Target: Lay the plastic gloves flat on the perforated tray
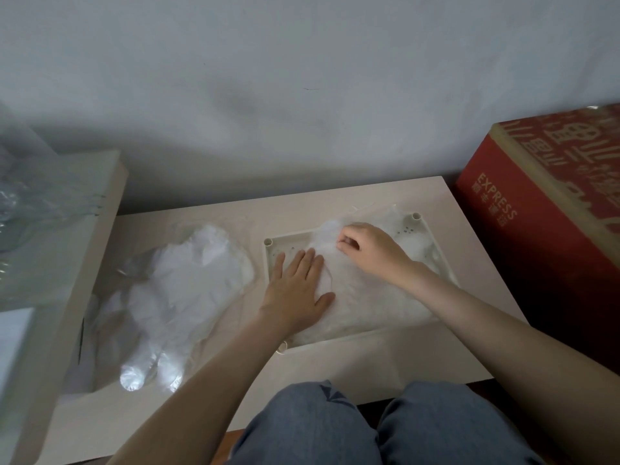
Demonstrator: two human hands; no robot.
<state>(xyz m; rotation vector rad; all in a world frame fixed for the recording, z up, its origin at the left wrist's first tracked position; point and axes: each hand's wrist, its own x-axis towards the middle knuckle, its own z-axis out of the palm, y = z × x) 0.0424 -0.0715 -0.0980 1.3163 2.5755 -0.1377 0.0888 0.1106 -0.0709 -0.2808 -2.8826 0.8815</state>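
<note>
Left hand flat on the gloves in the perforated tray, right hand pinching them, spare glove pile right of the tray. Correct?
No: the head view shows the spare glove pile left of the perforated tray. The left hand is flat on the gloves in it and the right hand pinches them.

Left of the left hand (297,286) a heap of plastic gloves (188,280) covers the table (385,360); well right of the right hand (369,251) a red carton (536,256) walls its edge. Nearer than both hands a bare strip lies open.
</note>
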